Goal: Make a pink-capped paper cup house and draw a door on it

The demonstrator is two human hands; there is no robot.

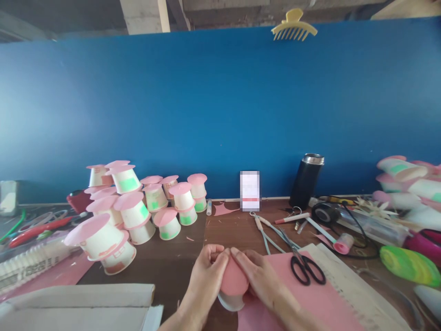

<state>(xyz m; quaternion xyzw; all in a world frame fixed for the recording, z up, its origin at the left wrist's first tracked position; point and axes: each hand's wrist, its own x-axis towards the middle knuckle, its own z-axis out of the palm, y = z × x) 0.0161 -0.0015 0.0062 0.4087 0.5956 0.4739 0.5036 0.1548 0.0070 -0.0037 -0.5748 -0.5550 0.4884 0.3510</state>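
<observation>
Between my two hands is a small white paper cup (230, 302), upside down, with a pink paper disc (234, 279) on its top. My left hand (206, 278) grips the left side, its thumb pressing the far edge of the disc. From the right, my right hand (259, 278) does the same, the two thumb tips almost touching. Fingers under the disc are partly hidden. Beneath my right forearm lies a pink paper sheet (275, 301), with black-handled scissors (305, 269) resting on it.
Stacked pink-topped cups (132, 211) stand at the left, more cups (409, 179) at the right. Pliers (263, 232), a marker (292, 218) and a black flask (306, 181) lie or stand beyond my hands. A cardboard piece (79, 305) is near left; a blue partition (206, 101) closes the back.
</observation>
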